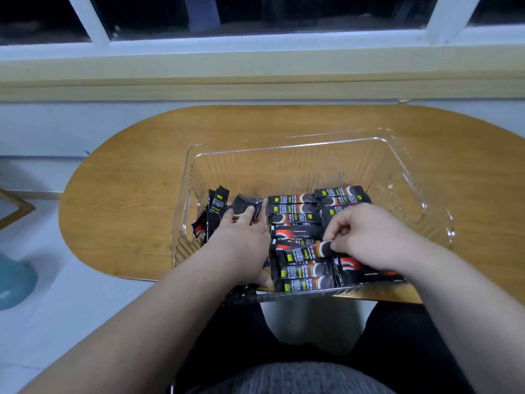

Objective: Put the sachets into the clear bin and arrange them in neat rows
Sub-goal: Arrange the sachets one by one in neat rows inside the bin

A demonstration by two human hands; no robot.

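Right hand pinches one black-and-red foil sachet by its end (thumb against forefinger) over the rows inside the clear ribbed plastic bin. Left hand, fingers straight, rests on loose sachets at left.

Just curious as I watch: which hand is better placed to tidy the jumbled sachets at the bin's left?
Probably the left hand: it lies on that jumbled pile inside the clear bin. The right hand is pinching a sachet over the neat rows.
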